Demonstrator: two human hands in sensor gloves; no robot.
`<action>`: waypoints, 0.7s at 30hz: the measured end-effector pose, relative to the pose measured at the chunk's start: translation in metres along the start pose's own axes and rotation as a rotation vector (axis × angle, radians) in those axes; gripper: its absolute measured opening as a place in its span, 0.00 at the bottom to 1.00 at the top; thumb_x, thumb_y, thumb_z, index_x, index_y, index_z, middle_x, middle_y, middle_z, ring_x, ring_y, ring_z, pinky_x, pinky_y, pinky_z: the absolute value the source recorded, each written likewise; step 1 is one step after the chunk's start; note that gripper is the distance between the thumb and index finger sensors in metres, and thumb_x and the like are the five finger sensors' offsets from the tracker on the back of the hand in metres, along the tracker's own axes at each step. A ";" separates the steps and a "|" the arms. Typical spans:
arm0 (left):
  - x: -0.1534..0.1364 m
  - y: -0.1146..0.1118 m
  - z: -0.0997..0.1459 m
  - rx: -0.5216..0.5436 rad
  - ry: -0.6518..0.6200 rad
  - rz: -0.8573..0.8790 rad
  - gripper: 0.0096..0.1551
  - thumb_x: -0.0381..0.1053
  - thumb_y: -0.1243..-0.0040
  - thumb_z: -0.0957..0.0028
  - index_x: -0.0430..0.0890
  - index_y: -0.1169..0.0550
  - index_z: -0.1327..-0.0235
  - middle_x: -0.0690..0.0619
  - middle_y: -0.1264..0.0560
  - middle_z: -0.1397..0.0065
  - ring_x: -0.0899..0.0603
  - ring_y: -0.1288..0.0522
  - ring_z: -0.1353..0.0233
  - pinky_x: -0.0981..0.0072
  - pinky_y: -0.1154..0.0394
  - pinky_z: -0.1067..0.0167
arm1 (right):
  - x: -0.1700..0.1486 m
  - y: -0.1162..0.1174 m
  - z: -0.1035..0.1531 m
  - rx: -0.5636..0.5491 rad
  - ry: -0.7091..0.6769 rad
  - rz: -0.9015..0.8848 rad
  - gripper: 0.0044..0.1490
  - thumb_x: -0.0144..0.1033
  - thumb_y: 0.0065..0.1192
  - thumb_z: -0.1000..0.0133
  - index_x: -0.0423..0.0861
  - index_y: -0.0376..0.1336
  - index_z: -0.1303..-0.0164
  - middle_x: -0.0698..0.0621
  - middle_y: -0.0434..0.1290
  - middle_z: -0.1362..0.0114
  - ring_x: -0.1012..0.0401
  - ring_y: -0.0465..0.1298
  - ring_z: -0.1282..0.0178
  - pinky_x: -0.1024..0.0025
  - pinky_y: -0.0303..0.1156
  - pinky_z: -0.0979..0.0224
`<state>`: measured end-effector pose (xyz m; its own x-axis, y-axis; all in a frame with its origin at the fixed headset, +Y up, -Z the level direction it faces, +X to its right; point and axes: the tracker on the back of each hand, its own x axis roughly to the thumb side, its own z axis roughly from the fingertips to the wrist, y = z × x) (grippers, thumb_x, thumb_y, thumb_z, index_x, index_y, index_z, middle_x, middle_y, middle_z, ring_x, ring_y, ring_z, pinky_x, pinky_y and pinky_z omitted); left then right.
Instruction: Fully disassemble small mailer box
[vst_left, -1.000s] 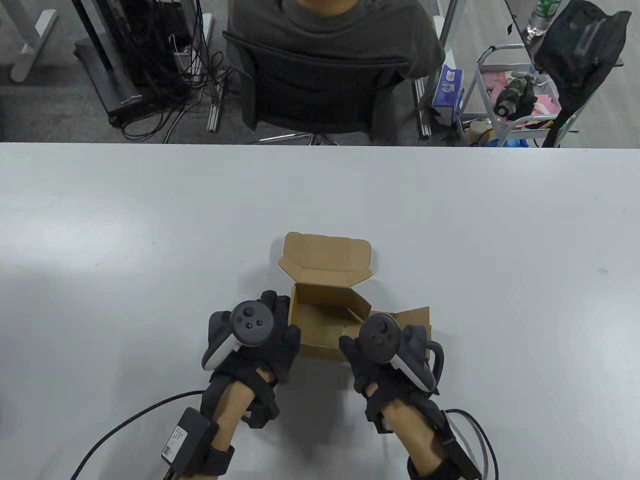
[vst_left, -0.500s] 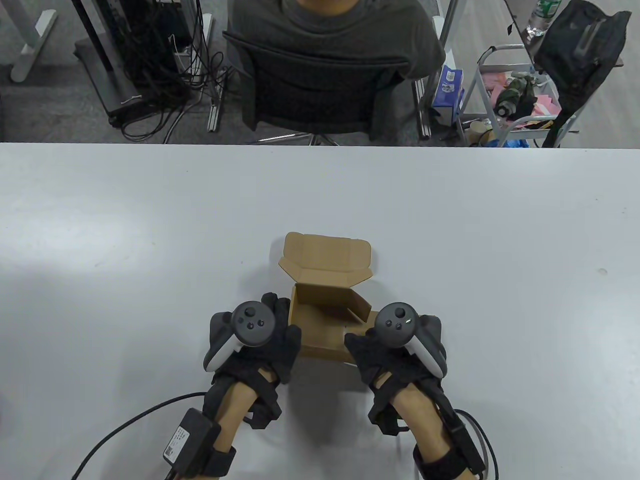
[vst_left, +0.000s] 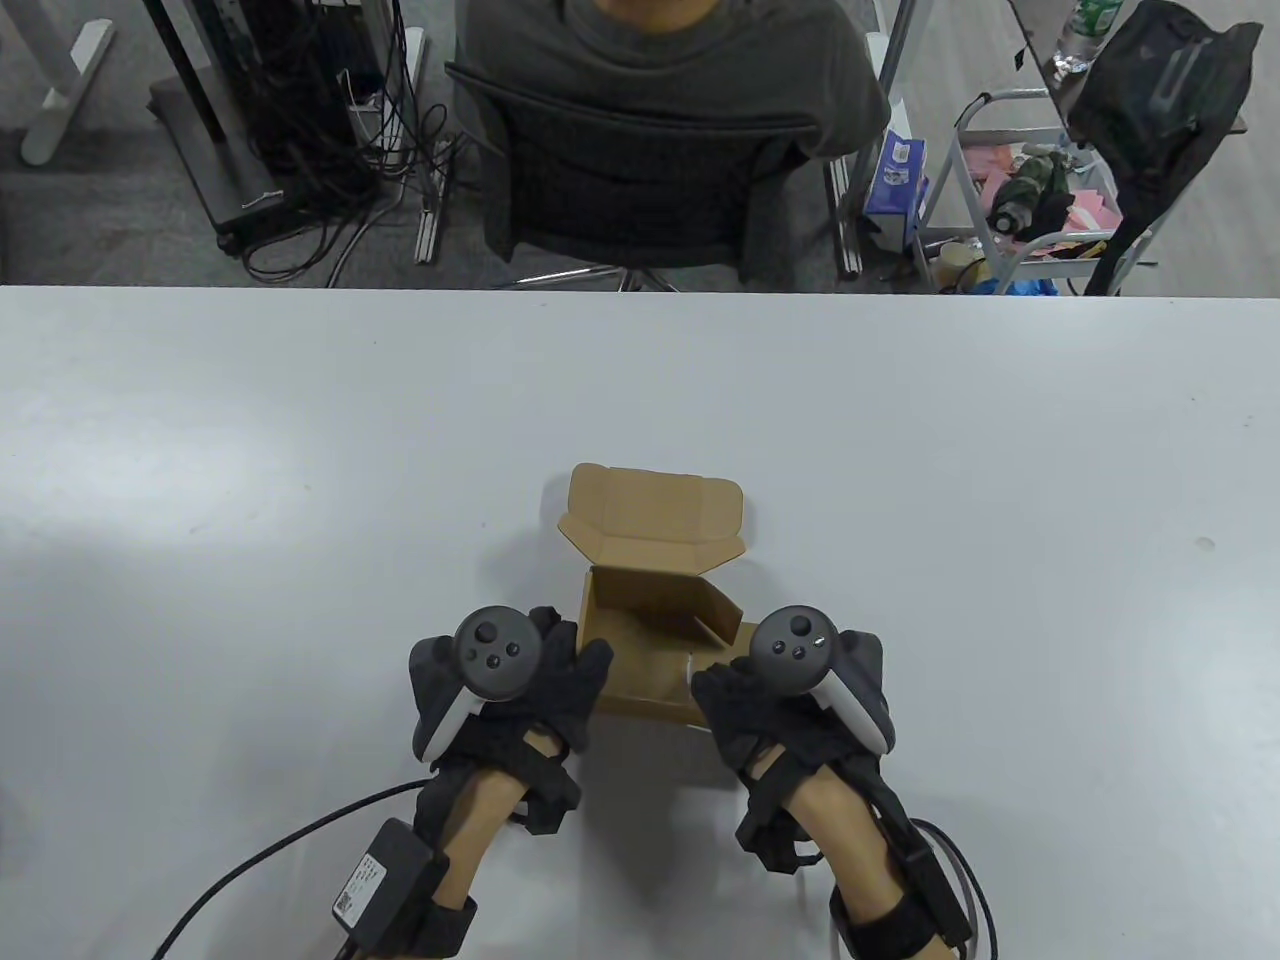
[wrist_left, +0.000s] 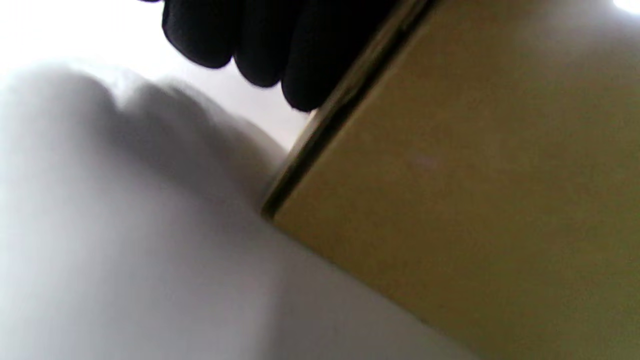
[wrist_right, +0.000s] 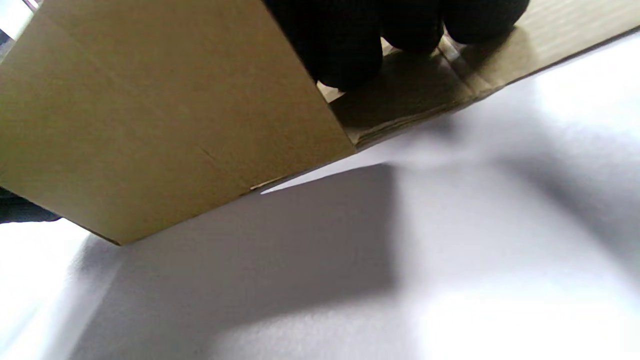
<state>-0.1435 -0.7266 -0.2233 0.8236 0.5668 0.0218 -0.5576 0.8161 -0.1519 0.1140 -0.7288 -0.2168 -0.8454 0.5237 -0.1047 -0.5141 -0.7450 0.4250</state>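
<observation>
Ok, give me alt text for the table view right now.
Two gloved hands flank a small open mailer box on a white table: left hand at its left wall, right hand at its right side, lid folded back away from them.

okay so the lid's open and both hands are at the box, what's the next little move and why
Probably fold the left wall outward with the left hand. The box still stands as a tray with its lid flipped back, and the right side panel already lies flat under the right hand. The left fingertips sit at that upright wall's corner.
</observation>
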 end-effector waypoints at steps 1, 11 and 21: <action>0.001 0.001 0.000 0.011 -0.005 -0.020 0.40 0.66 0.46 0.50 0.35 0.18 0.45 0.38 0.27 0.28 0.27 0.32 0.27 0.28 0.42 0.31 | 0.000 0.000 0.000 0.001 0.000 0.000 0.46 0.61 0.43 0.52 0.40 0.64 0.37 0.39 0.61 0.25 0.39 0.52 0.23 0.39 0.54 0.26; -0.002 -0.001 -0.001 -0.035 -0.010 0.062 0.39 0.62 0.52 0.48 0.32 0.20 0.43 0.37 0.30 0.26 0.26 0.36 0.25 0.28 0.45 0.30 | 0.000 0.000 0.000 0.007 0.003 -0.009 0.46 0.62 0.42 0.52 0.39 0.64 0.37 0.39 0.61 0.26 0.39 0.52 0.23 0.39 0.54 0.27; -0.012 0.002 -0.004 -0.097 -0.007 0.142 0.42 0.62 0.57 0.49 0.32 0.21 0.41 0.38 0.31 0.24 0.26 0.37 0.24 0.28 0.46 0.30 | -0.002 -0.001 0.000 0.011 0.006 -0.023 0.46 0.62 0.42 0.52 0.40 0.65 0.37 0.40 0.61 0.26 0.40 0.52 0.23 0.40 0.53 0.26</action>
<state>-0.1542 -0.7321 -0.2283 0.7366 0.6764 -0.0001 -0.6552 0.7135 -0.2483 0.1159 -0.7293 -0.2171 -0.8343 0.5382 -0.1196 -0.5318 -0.7284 0.4320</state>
